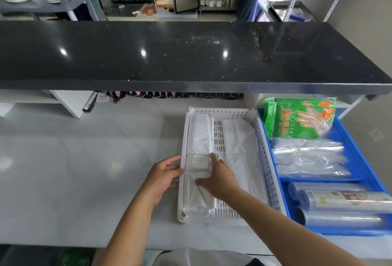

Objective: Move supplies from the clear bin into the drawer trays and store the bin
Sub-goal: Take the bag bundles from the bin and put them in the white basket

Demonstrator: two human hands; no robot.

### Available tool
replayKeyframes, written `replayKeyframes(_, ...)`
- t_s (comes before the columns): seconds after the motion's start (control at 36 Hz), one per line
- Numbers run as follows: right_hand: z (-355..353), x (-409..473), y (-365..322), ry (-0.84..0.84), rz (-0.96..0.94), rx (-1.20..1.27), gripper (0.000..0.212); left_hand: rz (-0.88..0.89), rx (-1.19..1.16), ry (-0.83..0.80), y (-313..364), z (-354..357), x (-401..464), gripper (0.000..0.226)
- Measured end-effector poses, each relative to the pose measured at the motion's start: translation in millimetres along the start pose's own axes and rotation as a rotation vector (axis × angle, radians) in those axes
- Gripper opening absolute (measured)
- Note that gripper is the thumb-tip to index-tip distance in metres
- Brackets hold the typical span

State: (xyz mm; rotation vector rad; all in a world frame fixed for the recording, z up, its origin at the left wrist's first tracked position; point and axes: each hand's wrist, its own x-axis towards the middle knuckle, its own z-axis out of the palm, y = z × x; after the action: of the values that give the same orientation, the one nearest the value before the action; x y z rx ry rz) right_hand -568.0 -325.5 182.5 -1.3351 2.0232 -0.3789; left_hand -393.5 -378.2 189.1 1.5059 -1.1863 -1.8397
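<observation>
I had my left grip (pixel 163 177) flat against the white tray (pixel 264 159) wall, fingers apart, right grip (pixel 216 178) pressing, uncurled, on the banded bag bundle (pixel 198 155) inside, blue tray (pixel 358 159) beside it on the table (pixel 74 170).

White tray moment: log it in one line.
left hand steadies white tray rim | right hand presses banded bag bundle | blue tray stocked
</observation>
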Motion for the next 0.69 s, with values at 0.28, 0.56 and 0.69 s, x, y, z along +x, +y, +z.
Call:
replayKeyframes(0.28, -16.9, -18.7, 11.0, -0.012, -0.136, -0.141, 0.070, 0.128, 0.140, 0.136, -16.4, 15.8, -24.5, 0.039)
replayKeyframes(0.56, -51.1, -60.5, 46.6, 0.027, -0.300, -0.094, 0.061, 0.204, 0.531, 0.200, -32.9, 11.0, -60.6, 0.065)
replayKeyframes(0.69, -55.6, -85.1, 53.3, -0.008, -0.327, -0.078, 0.063, 0.284, 0.609, 0.234, -48.4, 20.6, -84.7, 0.071)
